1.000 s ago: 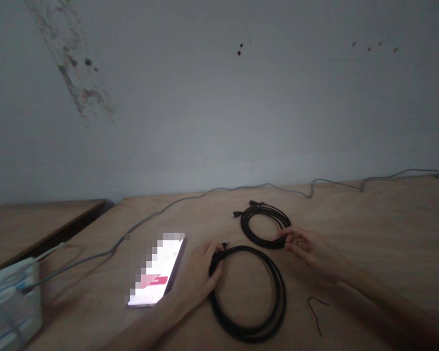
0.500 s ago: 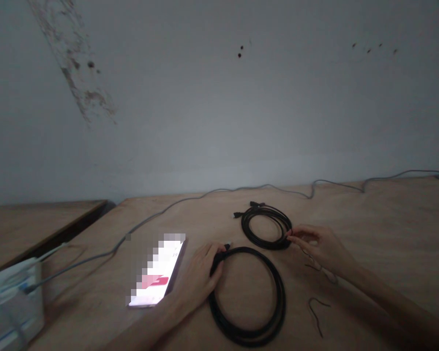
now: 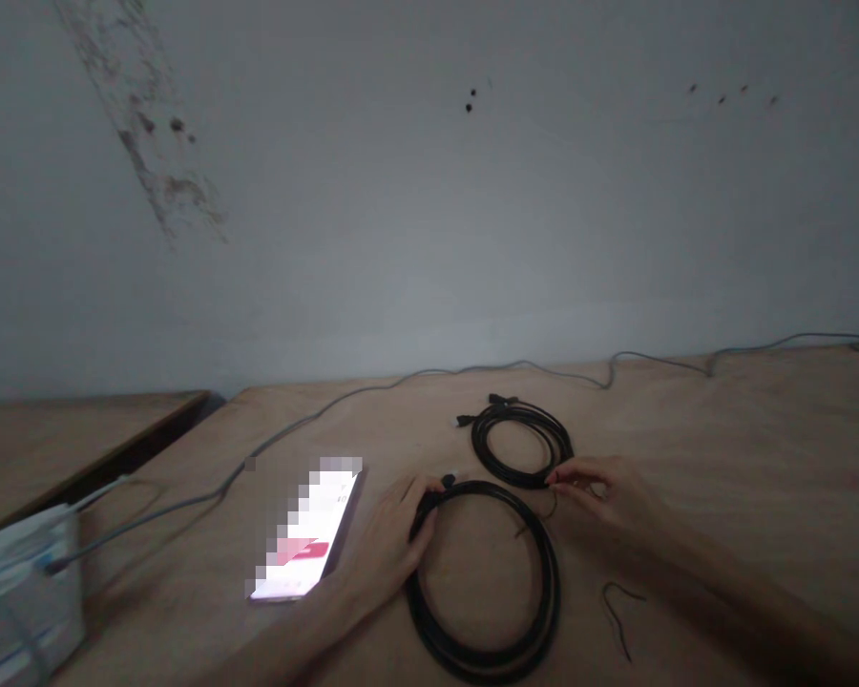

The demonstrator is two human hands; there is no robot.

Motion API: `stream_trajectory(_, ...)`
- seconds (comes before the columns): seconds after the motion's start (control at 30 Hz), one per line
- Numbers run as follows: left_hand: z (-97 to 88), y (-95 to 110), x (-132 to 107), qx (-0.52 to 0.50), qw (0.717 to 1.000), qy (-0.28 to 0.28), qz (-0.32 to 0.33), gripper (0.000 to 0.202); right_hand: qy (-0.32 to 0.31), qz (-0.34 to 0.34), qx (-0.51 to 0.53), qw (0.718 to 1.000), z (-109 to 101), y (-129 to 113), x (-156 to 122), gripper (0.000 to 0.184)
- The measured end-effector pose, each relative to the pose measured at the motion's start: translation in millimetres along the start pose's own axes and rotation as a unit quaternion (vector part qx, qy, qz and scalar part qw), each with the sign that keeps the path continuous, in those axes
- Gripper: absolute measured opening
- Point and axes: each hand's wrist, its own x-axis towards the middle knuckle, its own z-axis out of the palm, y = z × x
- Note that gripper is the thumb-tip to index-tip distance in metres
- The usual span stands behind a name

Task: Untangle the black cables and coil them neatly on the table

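Left hand [image 3: 387,544]: fingers [image 3: 422,534] curled shut around the large black cable coil [image 3: 481,660], at its 10 o'clock.
Right hand [image 3: 605,491]: fingers [image 3: 565,474] pinched nearly closed on the smaller black cable coil [image 3: 508,474], at its 4 o'clock.
Coils: flat on the counter [image 3: 722,458], the smaller just beside the larger, at its 12 o'clock.
Nearby: a pixelated phone [image 3: 304,539] at the large coil's 9 o'clock; a thin wire [image 3: 619,615] at its 3 o'clock; a grey cable [image 3: 522,363] along the counter's back edge.

Just a pair of bare hands, nothing fancy: left hand [image 3: 387,544] and right hand [image 3: 601,491], both with long, slim fingers. Bare arms behind them too, left forearm [image 3: 279,649] cut off by the near edge, right forearm [image 3: 730,582] fading into shadow toward the near right corner. Nails too dim to make out, tbh.
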Motion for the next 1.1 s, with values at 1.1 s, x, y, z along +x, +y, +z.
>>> stream_trajectory(1.1,5.6,-7.8,-0.7,0.020,0.999,0.009,0.035,0.026,-0.188,-0.337,-0.365,0.847,49.3,-8.2,-2.7,0.029)
